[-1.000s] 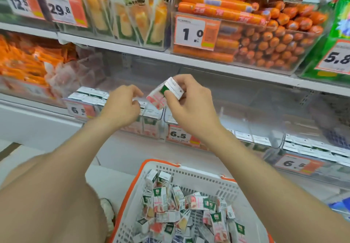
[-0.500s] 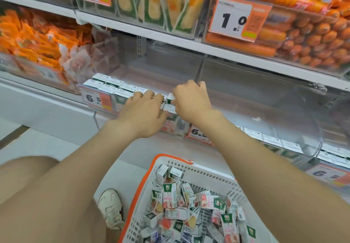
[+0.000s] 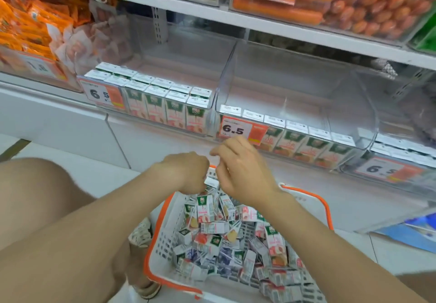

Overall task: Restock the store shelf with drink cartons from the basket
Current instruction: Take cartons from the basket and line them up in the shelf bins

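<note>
A white basket with an orange rim (image 3: 162,239) sits on the floor below me, filled with several small drink cartons (image 3: 219,232) lying in a jumble. My left hand (image 3: 188,172) hangs curled over the basket's far edge, fingertips down among the cartons and hidden. Just to its right, my right hand (image 3: 240,168) hovers above the cartons with loosely bent fingers and nothing in it. On the shelf, the left clear bin (image 3: 212,104) holds upright cartons (image 3: 165,104) two and three rows deep. The middle bin (image 3: 368,123) has a single front row (image 3: 297,137).
Price tags reading 6.5 (image 3: 232,129) hang on the bin fronts. A third bin with cartons (image 3: 401,149) stands at the right. Orange packets (image 3: 28,26) fill the bin at left, sausages (image 3: 354,0) the shelf above. My knee (image 3: 35,196) and shoe (image 3: 141,234) are left of the basket.
Both hands have come down from the left shelf bin to the basket. The carton my right hand held a second ago now stands in that bin. My view has tilted downward.
</note>
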Demonstrator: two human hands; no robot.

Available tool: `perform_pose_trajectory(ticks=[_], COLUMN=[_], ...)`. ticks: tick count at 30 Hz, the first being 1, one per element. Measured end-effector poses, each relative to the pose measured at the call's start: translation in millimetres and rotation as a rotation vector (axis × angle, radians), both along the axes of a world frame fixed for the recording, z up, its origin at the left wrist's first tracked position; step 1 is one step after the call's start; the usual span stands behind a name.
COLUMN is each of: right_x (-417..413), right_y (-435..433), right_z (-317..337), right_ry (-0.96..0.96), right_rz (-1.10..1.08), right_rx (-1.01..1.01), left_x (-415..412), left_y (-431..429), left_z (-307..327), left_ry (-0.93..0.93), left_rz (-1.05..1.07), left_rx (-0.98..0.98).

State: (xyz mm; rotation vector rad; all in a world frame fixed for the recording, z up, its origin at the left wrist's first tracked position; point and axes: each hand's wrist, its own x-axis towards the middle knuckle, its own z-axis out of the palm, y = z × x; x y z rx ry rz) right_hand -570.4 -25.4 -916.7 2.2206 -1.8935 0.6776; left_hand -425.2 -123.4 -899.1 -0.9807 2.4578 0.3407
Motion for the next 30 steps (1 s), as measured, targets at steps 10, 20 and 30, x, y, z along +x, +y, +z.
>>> perform_pose_trajectory(ticks=[10, 20, 30], right_x=[-65, -123, -130], right_y=[48, 92, 99], right_z=[-115, -206, -226], right_ry=[-0.079, -0.174, 0.005], right_rz=[-0.308, -0.608, -0.655], right_rx=[0.703, 0.905, 0.931], left_x=[-13, -24, -37], left_y=[16, 40, 63], left_z=[-131, -194, -205], left_ry=[-0.218, -0.134, -0.247], left_rz=[-0.246, -0.442, -0.614], left_rx=[0.101, 0.115, -0.02])
